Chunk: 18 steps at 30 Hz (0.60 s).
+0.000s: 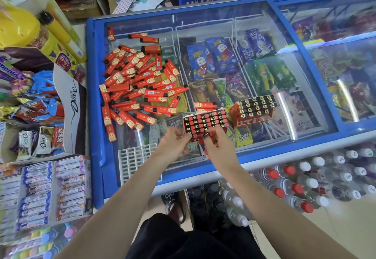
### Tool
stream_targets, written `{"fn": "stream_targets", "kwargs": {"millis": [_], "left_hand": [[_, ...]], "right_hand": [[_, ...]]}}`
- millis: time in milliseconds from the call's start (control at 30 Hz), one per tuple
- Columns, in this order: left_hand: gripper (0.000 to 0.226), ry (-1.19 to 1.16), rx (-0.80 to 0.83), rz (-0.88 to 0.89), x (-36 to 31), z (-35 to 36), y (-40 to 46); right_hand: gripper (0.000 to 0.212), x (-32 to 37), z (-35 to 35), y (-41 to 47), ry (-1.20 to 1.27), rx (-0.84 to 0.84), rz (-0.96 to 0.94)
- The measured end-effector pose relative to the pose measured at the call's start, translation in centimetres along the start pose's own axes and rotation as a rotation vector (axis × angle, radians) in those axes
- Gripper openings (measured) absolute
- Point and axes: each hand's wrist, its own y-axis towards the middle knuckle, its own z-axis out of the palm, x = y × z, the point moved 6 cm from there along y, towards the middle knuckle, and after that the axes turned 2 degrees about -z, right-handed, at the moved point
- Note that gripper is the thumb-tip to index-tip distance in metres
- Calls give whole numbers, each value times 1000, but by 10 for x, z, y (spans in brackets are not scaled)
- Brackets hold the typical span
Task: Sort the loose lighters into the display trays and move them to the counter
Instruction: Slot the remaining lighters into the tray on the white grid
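Red is seen almost everywhere on the glass lid of the blue chest freezer (pixel 95 116). A red cardboard display tray filled with upright lighters (pixel 205 123) is gripped at its near edge by both hands. The left hand (pixel 173 143) is closed on the tray's near left corner. The right hand (pixel 218 142) is closed on the near right part, with the fingertips (pixel 206 136) pressed against the front row. Just past the right hand and a little to its right, a second red tray full of lighters (pixel 254 110) is rested on the glass, tilted. One single red lighter (pixel 205 105) is laid flat just beyond the held tray. Farther out, up and to the left of the left hand, a big heap of loose red lighters (pixel 138 83) is spread over the glass. Below the left hand, a white plastic grid (pixel 132 161) is laid near the freezer's edge.
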Motion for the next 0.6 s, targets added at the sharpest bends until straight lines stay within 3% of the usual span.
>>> {"fn": "stream_targets", "kwargs": {"millis": [333, 600], "left_hand": [[16, -5, -26, 38, 0, 5, 4], [10, 49, -16, 68, -3, 6, 5]], "right_hand": [[15, 7, -2, -6, 13, -141, -110], [20, -7, 15, 2, 98, -42, -11]]}}
